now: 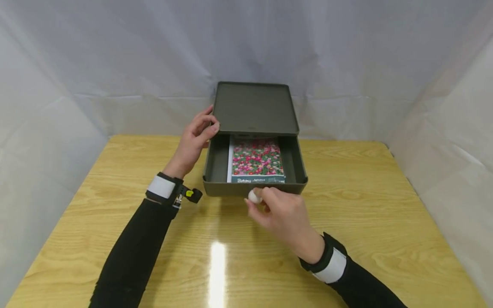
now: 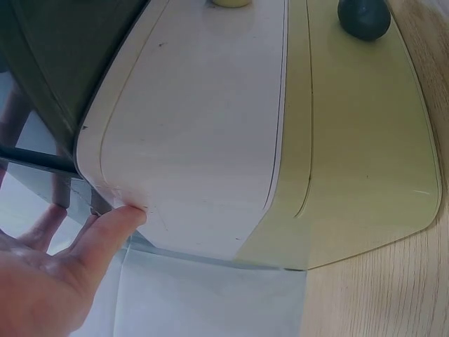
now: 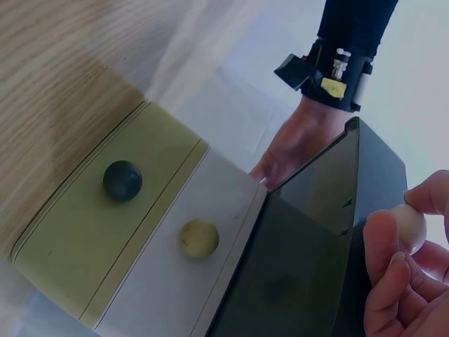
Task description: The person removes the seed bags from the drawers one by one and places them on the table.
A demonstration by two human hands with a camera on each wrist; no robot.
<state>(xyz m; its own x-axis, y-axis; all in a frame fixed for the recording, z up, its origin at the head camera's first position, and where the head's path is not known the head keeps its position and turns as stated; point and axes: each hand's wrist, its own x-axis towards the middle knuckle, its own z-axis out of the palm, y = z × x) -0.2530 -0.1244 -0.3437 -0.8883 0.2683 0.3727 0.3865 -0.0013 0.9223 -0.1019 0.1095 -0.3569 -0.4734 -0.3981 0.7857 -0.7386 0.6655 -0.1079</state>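
A small drawer unit has a dark green top tray (image 1: 254, 107) and a dark green top drawer (image 1: 215, 188), which is pulled out. In that drawer lies a book (image 1: 257, 158) with pink flowers on its cover. My right hand (image 1: 283, 209) pinches the round white knob (image 3: 411, 226) on the drawer's front between thumb and fingers. At the unit's left side, my left hand (image 1: 192, 141) rests with its fingers spread. The left wrist view shows its thumb (image 2: 116, 228) touching the edge of the white middle drawer (image 2: 196, 126).
Below the white drawer is an olive-yellow bottom drawer (image 3: 66, 253) with a dark knob (image 3: 122, 180). A pale yellow knob (image 3: 198, 238) sits on the white one. The unit stands at the back of a wooden table (image 1: 366, 192), close to a hanging white sheet (image 1: 154, 55).
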